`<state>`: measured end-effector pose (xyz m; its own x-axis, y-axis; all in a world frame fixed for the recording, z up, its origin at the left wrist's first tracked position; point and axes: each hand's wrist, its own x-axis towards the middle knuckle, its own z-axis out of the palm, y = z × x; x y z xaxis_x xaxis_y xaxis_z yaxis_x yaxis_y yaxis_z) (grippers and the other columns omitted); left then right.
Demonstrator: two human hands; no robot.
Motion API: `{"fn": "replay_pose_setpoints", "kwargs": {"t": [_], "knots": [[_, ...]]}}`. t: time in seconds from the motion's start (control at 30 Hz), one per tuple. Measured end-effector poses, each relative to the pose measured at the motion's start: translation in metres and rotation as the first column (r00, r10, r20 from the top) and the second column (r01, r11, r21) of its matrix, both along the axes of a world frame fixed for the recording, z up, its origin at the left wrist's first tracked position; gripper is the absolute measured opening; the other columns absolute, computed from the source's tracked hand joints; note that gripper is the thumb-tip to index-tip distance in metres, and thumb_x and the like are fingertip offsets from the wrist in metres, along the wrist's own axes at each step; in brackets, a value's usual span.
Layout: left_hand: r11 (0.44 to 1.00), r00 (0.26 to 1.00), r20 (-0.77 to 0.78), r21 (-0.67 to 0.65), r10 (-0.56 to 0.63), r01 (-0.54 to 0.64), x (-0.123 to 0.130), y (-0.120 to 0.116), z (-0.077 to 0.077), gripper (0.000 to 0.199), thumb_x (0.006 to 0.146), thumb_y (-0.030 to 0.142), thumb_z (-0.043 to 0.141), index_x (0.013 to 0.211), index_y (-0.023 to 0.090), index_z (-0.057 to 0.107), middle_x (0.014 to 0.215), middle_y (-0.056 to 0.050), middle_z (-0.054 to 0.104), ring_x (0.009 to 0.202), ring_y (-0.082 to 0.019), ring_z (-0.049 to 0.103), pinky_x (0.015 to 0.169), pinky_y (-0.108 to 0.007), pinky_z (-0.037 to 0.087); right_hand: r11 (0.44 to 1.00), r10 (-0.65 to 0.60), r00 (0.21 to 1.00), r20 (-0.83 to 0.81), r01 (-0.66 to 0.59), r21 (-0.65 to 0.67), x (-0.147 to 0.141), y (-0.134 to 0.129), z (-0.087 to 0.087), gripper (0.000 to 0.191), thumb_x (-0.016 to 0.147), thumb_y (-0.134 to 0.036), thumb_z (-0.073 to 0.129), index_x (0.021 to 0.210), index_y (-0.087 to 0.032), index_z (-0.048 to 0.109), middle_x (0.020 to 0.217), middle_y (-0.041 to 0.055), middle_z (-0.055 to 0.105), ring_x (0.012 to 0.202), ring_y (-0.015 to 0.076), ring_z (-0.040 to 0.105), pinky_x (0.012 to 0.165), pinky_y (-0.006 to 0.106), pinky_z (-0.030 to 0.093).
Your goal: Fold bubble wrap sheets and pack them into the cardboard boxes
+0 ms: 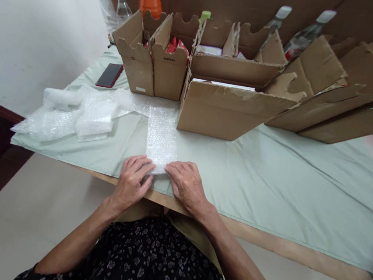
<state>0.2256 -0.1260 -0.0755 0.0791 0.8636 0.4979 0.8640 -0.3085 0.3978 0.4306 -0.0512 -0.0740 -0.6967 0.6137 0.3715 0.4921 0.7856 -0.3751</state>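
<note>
A narrow strip of bubble wrap (162, 135) lies on the green cloth, its near end close to the table's front edge. My left hand (134, 177) grips the near left corner, thumb and fingers closed on it. At the near right corner, my right hand (185, 184) has its bent fingers on the same end. Between the hands the end looks folded or rolled over; whether anything is inside I cannot tell. More bubble wrap (60, 112) is heaped to the left, with a length of it running behind toward the strip.
Several cardboard boxes (209, 111) stand along the back, some holding red or white packets. Behind them are clear bottles (311, 31) and an orange bottle (150, 0). A phone (109, 75) lies at the back left. The wooden table edge (262, 242) runs before my body.
</note>
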Motion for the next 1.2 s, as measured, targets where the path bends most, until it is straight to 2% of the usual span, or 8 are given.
{"fn": "replay_pose_setpoints", "kwargs": {"t": [0.23, 0.37, 0.47, 0.63, 0.73, 0.9, 1.07, 1.2], "knots": [[0.998, 0.987, 0.156, -0.050, -0.038, 0.047, -0.002, -0.006, 0.004, 0.018, 0.099, 0.023, 0.062, 0.114, 0.022, 0.073, 0.104, -0.007, 0.081, 0.104, -0.026, 0.073, 0.093, -0.044, 0.054, 0.989, -0.035, 0.994, -0.106, 0.020, -0.145, 0.008, -0.003, 0.005, 0.021, 0.104, -0.021, 0.055, 0.111, -0.022, 0.075, 0.102, 0.0054, 0.082, 0.094, 0.0224, 0.073, 0.090, 0.040, 0.051], [0.996, 0.981, 0.191, -0.089, 0.038, -0.022, -0.005, -0.001, 0.003, 0.019, 0.102, 0.023, 0.059, 0.113, 0.021, 0.075, 0.101, -0.007, 0.081, 0.095, -0.023, 0.074, 0.085, -0.039, 0.056, 0.985, -0.174, 0.962, -0.211, 0.173, -0.022, 0.009, -0.012, 0.010, 0.022, 0.104, -0.022, 0.054, 0.116, -0.022, 0.073, 0.108, 0.0082, 0.079, 0.097, 0.0231, 0.071, 0.087, 0.040, 0.051], [0.994, 0.978, 0.195, -0.089, 0.073, -0.056, -0.004, 0.007, -0.001, 0.018, 0.101, 0.023, 0.060, 0.111, 0.020, 0.075, 0.099, -0.007, 0.081, 0.091, -0.023, 0.073, 0.083, -0.038, 0.055, 0.971, -0.189, 0.949, -0.253, 0.219, 0.096, 0.008, -0.023, 0.015, 0.021, 0.102, -0.015, 0.056, 0.113, -0.021, 0.071, 0.108, 0.0082, 0.077, 0.098, 0.0229, 0.067, 0.088, 0.040, 0.048], [0.990, 0.980, 0.144, -0.059, 0.136, -0.129, -0.002, 0.018, -0.007, 0.018, 0.100, 0.023, 0.061, 0.110, 0.018, 0.075, 0.095, -0.007, 0.077, 0.087, -0.023, 0.071, 0.083, -0.039, 0.055, 0.988, -0.096, 0.994, -0.041, 0.101, 0.119, 0.001, -0.024, 0.010, 0.022, 0.099, -0.012, 0.060, 0.118, -0.018, 0.070, 0.125, 0.0118, 0.074, 0.119, 0.0281, 0.063, 0.098, 0.044, 0.043], [0.989, 0.982, 0.119, -0.033, 0.150, -0.147, -0.002, 0.017, -0.007, 0.020, 0.100, 0.022, 0.059, 0.115, 0.019, 0.073, 0.106, -0.009, 0.074, 0.098, -0.024, 0.070, 0.089, -0.039, 0.057, 0.990, -0.104, 0.992, 0.066, 0.097, 0.101, -0.005, -0.013, 0.003, 0.024, 0.100, -0.012, 0.058, 0.120, -0.019, 0.070, 0.125, 0.0110, 0.075, 0.118, 0.0283, 0.062, 0.098, 0.045, 0.044], [0.999, 0.998, 0.051, 0.014, 0.039, -0.040, -0.004, 0.004, -0.001, 0.019, 0.098, 0.026, 0.066, 0.115, 0.020, 0.073, 0.120, -0.013, 0.072, 0.113, -0.029, 0.067, 0.099, -0.047, 0.055, 0.995, -0.096, 0.994, 0.052, 0.096, 0.017, -0.006, -0.003, 0.005, 0.023, 0.102, -0.013, 0.054, 0.110, -0.022, 0.074, 0.113, 0.0072, 0.079, 0.104, 0.0252, 0.066, 0.095, 0.044, 0.044], [0.997, 0.987, 0.152, -0.039, -0.059, 0.065, -0.006, -0.005, 0.007, 0.015, 0.100, 0.022, 0.063, 0.112, 0.022, 0.072, 0.101, -0.006, 0.078, 0.103, -0.025, 0.070, 0.093, -0.044, 0.055, 0.968, -0.025, 0.998, -0.064, 0.008, -0.251, 0.009, -0.004, 0.016, 0.022, 0.104, -0.025, 0.057, 0.115, -0.024, 0.075, 0.103, 0.0041, 0.081, 0.095, 0.0226, 0.071, 0.094, 0.043, 0.048], [0.996, 0.987, 0.154, -0.069, -0.052, 0.063, -0.007, 0.001, 0.006, 0.014, 0.101, 0.023, 0.061, 0.111, 0.020, 0.072, 0.095, -0.005, 0.078, 0.093, -0.024, 0.070, 0.086, -0.041, 0.054, 0.983, -0.144, 0.984, -0.108, 0.130, -0.127, 0.013, -0.008, 0.020, 0.024, 0.104, -0.026, 0.055, 0.120, -0.022, 0.073, 0.115, 0.0090, 0.079, 0.104, 0.0256, 0.070, 0.092, 0.043, 0.050]]}}
